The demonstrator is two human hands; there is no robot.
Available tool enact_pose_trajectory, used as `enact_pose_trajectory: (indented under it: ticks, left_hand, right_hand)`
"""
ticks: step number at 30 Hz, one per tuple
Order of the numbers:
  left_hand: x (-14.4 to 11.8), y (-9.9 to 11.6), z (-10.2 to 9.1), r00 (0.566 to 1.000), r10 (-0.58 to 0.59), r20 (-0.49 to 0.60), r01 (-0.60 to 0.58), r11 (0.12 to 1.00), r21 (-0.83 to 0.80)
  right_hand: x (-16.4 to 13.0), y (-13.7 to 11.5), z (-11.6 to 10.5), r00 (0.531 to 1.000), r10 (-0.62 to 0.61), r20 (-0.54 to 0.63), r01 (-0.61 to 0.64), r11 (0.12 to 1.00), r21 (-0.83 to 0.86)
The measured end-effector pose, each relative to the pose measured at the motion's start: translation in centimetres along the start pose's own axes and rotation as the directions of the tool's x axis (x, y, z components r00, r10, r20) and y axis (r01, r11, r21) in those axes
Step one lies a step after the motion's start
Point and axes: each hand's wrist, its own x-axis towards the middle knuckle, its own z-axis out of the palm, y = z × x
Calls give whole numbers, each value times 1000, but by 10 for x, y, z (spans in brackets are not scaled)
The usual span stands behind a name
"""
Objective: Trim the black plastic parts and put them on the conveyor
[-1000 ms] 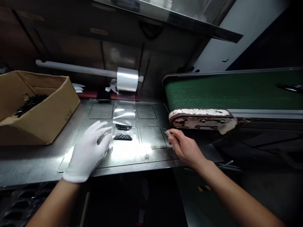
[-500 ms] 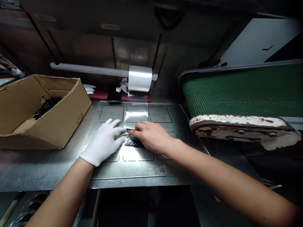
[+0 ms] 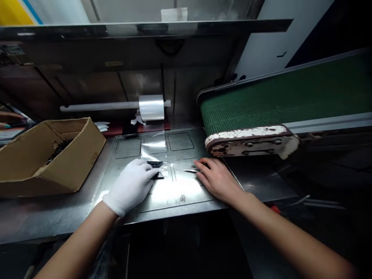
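My left hand [image 3: 130, 186], in a white glove, is closed at the middle of the metal work plate [image 3: 162, 207]. Its fingertips are on a small black glossy piece [image 3: 158, 176]; a second black piece [image 3: 155, 164] lies just beyond, by the fingers. How far the glove hides them I cannot tell. To the right, my bare right hand [image 3: 218, 179] pinches a pair of thin metal tweezers [image 3: 192, 170], tips pointing left and apart from the black pieces. Clear film [image 3: 155, 144] runs down from a roll [image 3: 151, 107] onto the plate.
A cardboard box [image 3: 68, 170] with black pieces stands at left. On the right, a green conveyor belt [image 3: 261, 100] overhangs the bench. The roll sits on a white rod [image 3: 101, 106] at the back, with a dark phone-like object [image 3: 129, 130] below. Another person's hand [image 3: 11, 117] shows far left.
My right hand has moved right, away from my left hand, with the tweezers now showing. The left hand has shifted slightly over the black pieces. The view has tilted up and turned right.
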Motion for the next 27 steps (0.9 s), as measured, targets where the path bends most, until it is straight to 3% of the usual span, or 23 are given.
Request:
enact_pose_trajectory:
  ticks: [2, 6, 10, 12, 14, 16, 17, 19, 21, 22, 24, 26, 27]
  left_hand:
    - [6, 12, 7, 999, 2, 33, -4, 999, 55]
    - [4, 18, 15, 997, -52, -51, 56, 996, 75]
    - [-36, 35, 8, 966, -143, -217, 152, 988, 27]
    - [-68, 55, 7, 910, -217, -354, 218, 975, -38]
    - [-99, 82, 13, 820, -308, -482, 261, 951, -164]
    - [-128, 109, 25, 752, -366, -549, 281, 931, -235]
    - [-141, 121, 31, 733, -379, -565, 303, 926, -227]
    - [-166, 142, 43, 710, -419, -566, 375, 905, -199]
    - [-192, 156, 54, 633, -583, -509, 466, 812, -351]
    - [-205, 160, 60, 561, -718, -413, 506, 692, -515]
    - [-234, 165, 74, 405, -912, -57, 543, 290, -788]
    - [-265, 166, 92, 274, -927, 254, 534, -73, -842]
    - [-281, 165, 102, 216, -914, 343, 530, -185, -827]
  right_hand:
    - [-3, -12, 1, 993, 48, -106, -39, 996, 84]
    - [-37, -28, -6, 949, 137, -282, -56, 959, 278]
    - [-94, -57, -5, 905, 307, -296, -109, 838, 535]
    - [-114, -87, 0, 903, 403, -147, -179, 665, 725]
    - [-119, -126, 7, 911, 386, 148, -288, 335, 897]
    - [-114, -166, 14, 892, 187, 411, -409, -49, 911]
    - [-111, -184, 18, 873, 74, 481, -462, -189, 867]
    - [-107, -211, 25, 831, -56, 553, -541, -314, 781]
    - [-110, -225, 35, 780, -47, 623, -612, -262, 746]
    - [-113, -227, 43, 756, -35, 654, -648, -188, 738]
    - [-120, -230, 64, 722, -77, 688, -688, 32, 725]
    - [-128, -234, 90, 679, -208, 704, -653, 268, 708]
    - [-134, -237, 102, 645, -274, 714, -620, 358, 698]
